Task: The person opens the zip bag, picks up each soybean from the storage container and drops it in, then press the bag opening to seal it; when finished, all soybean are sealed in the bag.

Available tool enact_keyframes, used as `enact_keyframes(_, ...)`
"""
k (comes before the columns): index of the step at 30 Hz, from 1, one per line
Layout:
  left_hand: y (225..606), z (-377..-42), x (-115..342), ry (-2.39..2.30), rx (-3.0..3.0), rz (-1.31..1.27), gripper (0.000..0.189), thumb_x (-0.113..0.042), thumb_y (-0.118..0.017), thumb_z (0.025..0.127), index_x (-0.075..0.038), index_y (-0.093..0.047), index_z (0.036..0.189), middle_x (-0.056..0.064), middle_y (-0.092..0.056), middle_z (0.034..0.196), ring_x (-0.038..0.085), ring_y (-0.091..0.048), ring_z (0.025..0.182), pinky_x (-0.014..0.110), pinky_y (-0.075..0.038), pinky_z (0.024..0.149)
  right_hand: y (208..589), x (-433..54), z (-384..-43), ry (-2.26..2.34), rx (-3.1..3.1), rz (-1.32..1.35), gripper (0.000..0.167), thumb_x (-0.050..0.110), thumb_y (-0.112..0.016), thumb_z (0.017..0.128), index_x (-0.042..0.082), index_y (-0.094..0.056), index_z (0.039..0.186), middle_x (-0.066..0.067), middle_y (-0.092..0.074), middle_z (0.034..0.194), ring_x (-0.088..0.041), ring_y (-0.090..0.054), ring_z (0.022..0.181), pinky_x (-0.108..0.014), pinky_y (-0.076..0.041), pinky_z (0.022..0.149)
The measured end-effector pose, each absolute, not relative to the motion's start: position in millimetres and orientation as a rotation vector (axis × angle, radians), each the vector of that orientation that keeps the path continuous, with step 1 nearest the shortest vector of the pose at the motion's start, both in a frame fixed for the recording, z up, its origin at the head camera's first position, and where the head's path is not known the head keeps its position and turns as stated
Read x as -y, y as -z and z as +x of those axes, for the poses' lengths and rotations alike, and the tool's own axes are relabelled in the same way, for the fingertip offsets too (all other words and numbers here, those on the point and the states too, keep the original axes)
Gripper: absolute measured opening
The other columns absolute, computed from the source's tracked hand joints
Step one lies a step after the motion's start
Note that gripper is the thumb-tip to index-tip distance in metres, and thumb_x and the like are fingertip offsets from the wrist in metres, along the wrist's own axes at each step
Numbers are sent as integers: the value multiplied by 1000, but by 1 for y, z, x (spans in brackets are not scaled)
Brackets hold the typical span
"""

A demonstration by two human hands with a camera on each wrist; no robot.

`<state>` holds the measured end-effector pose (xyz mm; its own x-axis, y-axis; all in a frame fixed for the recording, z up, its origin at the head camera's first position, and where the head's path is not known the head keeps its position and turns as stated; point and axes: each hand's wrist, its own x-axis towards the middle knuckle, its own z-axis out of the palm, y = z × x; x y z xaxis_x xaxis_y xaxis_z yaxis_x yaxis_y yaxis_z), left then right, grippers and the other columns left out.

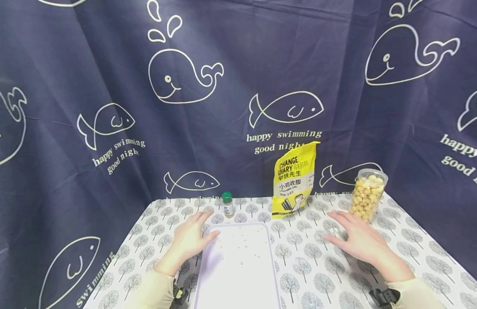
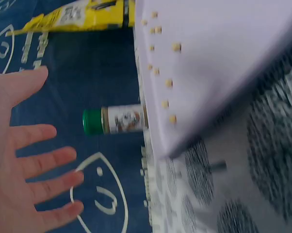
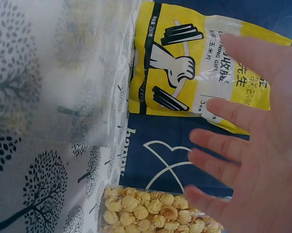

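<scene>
My left hand hovers by the left edge of a white tray, its fingers spread and holding nothing. Small pale-yellow bits lie scattered over the tray's far half. Just beyond the tray stands a small bottle with a green cap, near my left fingertips. On the right, my right hand has relaxed, parted fingers and nothing in its grasp. A clear plastic object lies below it on the table; its full shape is hidden. Close behind that hand is a clear jar of popcorn.
A yellow snack bag stands upright at the back, between the bottle and the jar. The table wears a tree-print cloth. A navy curtain with whales and fish hangs directly behind the table.
</scene>
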<state>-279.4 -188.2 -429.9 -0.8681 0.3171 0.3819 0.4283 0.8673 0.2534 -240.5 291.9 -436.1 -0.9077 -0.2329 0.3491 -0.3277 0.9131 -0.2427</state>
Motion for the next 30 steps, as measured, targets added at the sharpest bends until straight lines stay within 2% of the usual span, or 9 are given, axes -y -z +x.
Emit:
enact_keyframes(2, 429, -281, 176, 525, 2677, -602, 55, -40, -72, 93, -12, -60, 139, 13, -64, 133, 35, -62, 119, 55, -51, 96, 437, -293, -240, -446, 2727, 440, 60, 42, -77, 89, 9, -61, 137, -22, -58, 138, -50, -52, 125, -70, -43, 95)
enact_keyframes(5, 428, -285, 157, 609, 2673, -700, 44, -30, -74, 93, -11, -65, 132, 8, -70, 119, 28, -66, 108, 48, -54, 90, 439, -295, -241, -497, 2689, 477, 43, 21, -79, 88, 5, -67, 126, -23, -63, 129, -49, -58, 117, -67, -45, 94)
enact_keyframes(8, 427, -290, 139, 648, 2714, -830, 38, -27, -74, 93, -12, -67, 127, 3, -71, 107, 19, -66, 95, 38, -55, 80, 440, -297, -243, -547, 2638, 530, 33, 5, -78, 84, 2, -71, 116, -25, -67, 121, -48, -62, 111, -65, -47, 94)
enact_keyframes(11, 426, -297, 120, 675, 2755, -955, 36, -28, -73, 94, -14, -68, 126, -1, -70, 105, 16, -66, 93, 33, -54, 79, 441, -298, -248, -585, 2612, 562, 30, -3, -77, 81, 1, -73, 110, -24, -69, 116, -47, -65, 106, -62, -50, 91)
enact_keyframes(17, 429, -317, 82, 766, 2774, -1107, 37, -27, -71, 96, -9, -68, 129, 2, -71, 109, 21, -67, 99, 31, -53, 84, 443, -300, -261, -648, 2649, 571, 31, -5, -76, 83, 2, -74, 113, -22, -71, 115, -44, -67, 104, -56, -56, 84)
enact_keyframes(22, 437, -330, 50, 740, 2841, -1083, 39, -26, -72, 94, -9, -68, 129, 1, -72, 110, 15, -66, 96, 28, -52, 84, 446, -303, -273, -675, 2702, 579, 32, -4, -75, 83, 0, -72, 115, -25, -69, 116, -46, -67, 101, -57, -56, 81)
enact_keyframes(30, 446, -344, 5, 720, 2932, -1054, 33, -21, -73, 92, -10, -73, 123, -4, -73, 99, 8, -65, 88, 22, -51, 81, 454, -315, -286, -684, 2838, 529, 28, -1, -74, 85, -3, -72, 112, -28, -68, 116, -49, -66, 98, -61, -54, 81)
